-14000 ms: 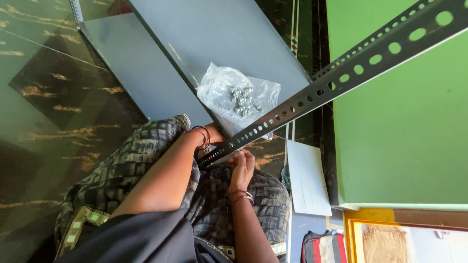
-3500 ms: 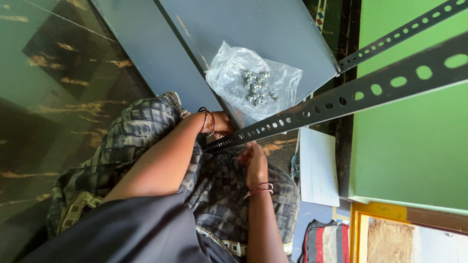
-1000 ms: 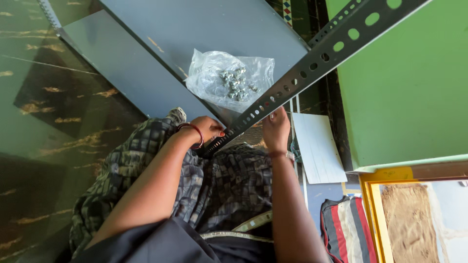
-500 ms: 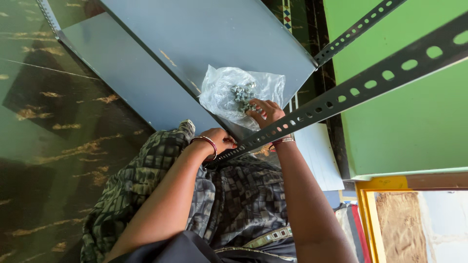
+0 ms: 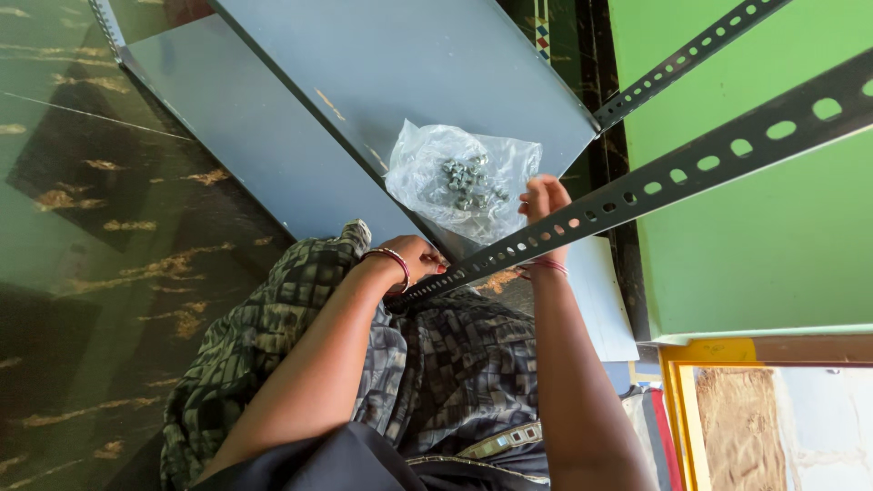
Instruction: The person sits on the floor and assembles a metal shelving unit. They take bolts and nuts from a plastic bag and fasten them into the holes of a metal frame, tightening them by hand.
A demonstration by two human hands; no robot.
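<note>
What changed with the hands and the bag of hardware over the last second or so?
The right hand left the slotted angle bar, dipped into the clear bag of nuts and bolts and has now drawn back to the bag's right edge; whether it holds a piece is unclear. The left hand stays gripping the bar's lower end; the bag stays on the grey shelf panel.

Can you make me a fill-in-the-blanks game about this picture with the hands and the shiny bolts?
1. The small silver bolts lie inside a clear plastic ____.
2. That lies on a flat grey metal ____.
3. The left hand holds the low end of a long dark metal bar full of ____.
4. The wall is painted ____.

Missing words: bag; shelf; holes; green
</note>
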